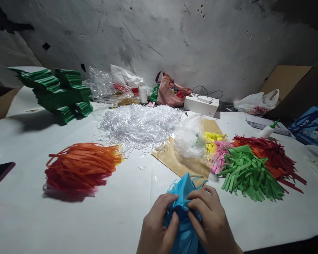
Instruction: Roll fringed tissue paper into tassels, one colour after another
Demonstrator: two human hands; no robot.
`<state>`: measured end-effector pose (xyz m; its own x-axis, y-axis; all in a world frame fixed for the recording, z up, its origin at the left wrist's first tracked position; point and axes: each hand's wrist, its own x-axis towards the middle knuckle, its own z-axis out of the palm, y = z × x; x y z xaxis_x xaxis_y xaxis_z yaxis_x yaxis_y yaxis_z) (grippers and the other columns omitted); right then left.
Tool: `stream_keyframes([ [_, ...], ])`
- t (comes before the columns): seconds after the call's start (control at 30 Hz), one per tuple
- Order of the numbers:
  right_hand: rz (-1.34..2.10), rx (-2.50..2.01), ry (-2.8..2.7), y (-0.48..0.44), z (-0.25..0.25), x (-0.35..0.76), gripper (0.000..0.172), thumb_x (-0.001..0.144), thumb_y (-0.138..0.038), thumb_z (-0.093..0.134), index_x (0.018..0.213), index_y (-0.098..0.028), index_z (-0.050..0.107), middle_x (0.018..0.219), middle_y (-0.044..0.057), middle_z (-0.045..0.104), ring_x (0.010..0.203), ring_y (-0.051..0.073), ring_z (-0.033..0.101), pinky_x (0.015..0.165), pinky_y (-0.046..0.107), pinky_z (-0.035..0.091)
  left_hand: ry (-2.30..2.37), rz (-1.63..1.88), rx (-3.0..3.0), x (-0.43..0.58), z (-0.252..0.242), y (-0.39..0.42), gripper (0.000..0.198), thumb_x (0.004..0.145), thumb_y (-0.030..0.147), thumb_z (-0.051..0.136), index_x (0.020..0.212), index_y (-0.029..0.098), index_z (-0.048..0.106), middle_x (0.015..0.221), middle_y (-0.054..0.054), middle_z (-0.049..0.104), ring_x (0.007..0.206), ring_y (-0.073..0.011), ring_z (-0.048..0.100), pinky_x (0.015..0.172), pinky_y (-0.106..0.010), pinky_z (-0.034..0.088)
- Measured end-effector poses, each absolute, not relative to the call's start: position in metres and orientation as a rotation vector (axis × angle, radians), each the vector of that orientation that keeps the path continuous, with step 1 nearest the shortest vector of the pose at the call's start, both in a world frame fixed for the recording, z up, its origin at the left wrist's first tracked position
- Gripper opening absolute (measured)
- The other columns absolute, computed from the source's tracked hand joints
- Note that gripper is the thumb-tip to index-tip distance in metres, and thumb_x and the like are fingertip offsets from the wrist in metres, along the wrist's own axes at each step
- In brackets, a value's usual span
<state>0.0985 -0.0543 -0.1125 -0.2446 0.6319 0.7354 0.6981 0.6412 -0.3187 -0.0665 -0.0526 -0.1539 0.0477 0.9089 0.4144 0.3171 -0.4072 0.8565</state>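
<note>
Fringed blue tissue paper (184,231) is between my two hands at the bottom centre, its upper end standing up in a folded peak. On its left side, my left hand (161,224) pinches the paper between thumb and fingers. From the right, my right hand (210,215) grips the same paper with bent fingers, the thumb close to the left thumb. Parts of the blue paper are hidden under the fingers. Just beyond lies a brown paper sheet (169,158), with a green fringed bundle (251,176) to the right.
Orange and red fringes (82,165) lie left. White strings (140,125) spread across the middle, beside a clear plastic bag (190,137). Yellow, pink and dark red fringes (275,155) are right. Green stacks (58,93) stand back left; a glue bottle (267,131) is at right.
</note>
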Motion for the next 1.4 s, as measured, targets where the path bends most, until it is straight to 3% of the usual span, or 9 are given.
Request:
stream_keyframes([
  [0.17,0.036,-1.068,-1.971,-0.056,-0.113,0.101,0.004,0.093,-0.015,0.06,0.095,-0.018,0.061,0.095,0.005,0.068,0.087,0.02,0.062,0.089,0.039,0.042,1.269,1.376,1.743,-0.065,-0.153,-0.053,0.022,0.089,0.023,0.054,0.106,0.026,0.068,0.102,-0.005,0.071,0.086,-0.0208,0.068,0.077,-0.031,0.058],
  [0.6,0.003,-1.021,-1.979,-0.057,-0.109,0.103,0.02,0.091,-0.006,0.05,0.1,-0.018,0.063,0.093,0.005,0.072,0.086,0.019,0.067,0.092,0.043,0.043,1.242,1.314,1.688,-0.064,-0.153,-0.053,0.021,0.093,0.031,0.055,0.108,0.025,0.067,0.104,-0.007,0.07,0.086,-0.0214,0.066,0.083,-0.034,0.058],
  [0.83,0.213,-1.144,-1.827,-0.058,-0.115,0.1,0.015,0.088,-0.009,0.059,0.082,-0.022,0.063,0.089,0.001,0.072,0.082,0.017,0.067,0.079,0.033,0.05,1.205,1.256,1.647,-0.066,-0.151,-0.051,0.028,0.091,0.04,0.062,0.113,0.023,0.066,0.099,-0.006,0.07,0.076,-0.0188,0.066,0.067,-0.027,0.058],
  [1.1,0.51,-1.139,-1.701,-0.059,-0.12,0.1,0.013,0.089,-0.013,0.064,0.084,-0.023,0.071,0.092,0.002,0.073,0.087,0.018,0.069,0.076,0.029,0.054,1.163,1.138,1.637,-0.07,-0.146,-0.049,0.026,0.094,0.041,0.059,0.111,0.022,0.065,0.099,-0.006,0.069,0.081,-0.0186,0.067,0.068,-0.026,0.059],
  [1.23,0.37,-1.102,-1.734,-0.06,-0.119,0.098,0.013,0.09,-0.012,0.062,0.085,-0.023,0.069,0.087,0.002,0.073,0.082,0.018,0.069,0.08,0.033,0.052,1.228,1.215,1.637,-0.067,-0.145,-0.052,0.022,0.094,0.038,0.058,0.107,0.022,0.066,0.096,-0.006,0.069,0.076,-0.0183,0.065,0.063,-0.025,0.058],
  [1.4,-0.097,-1.094,-1.751,-0.062,-0.121,0.091,0.017,0.092,-0.004,0.055,0.095,-0.019,0.063,0.089,0.004,0.071,0.082,0.018,0.068,0.099,0.044,0.042,1.221,1.29,1.911,-0.068,-0.146,-0.051,0.017,0.094,0.023,0.055,0.106,0.025,0.066,0.097,-0.005,0.071,0.084,-0.0186,0.067,0.075,-0.027,0.059],
])
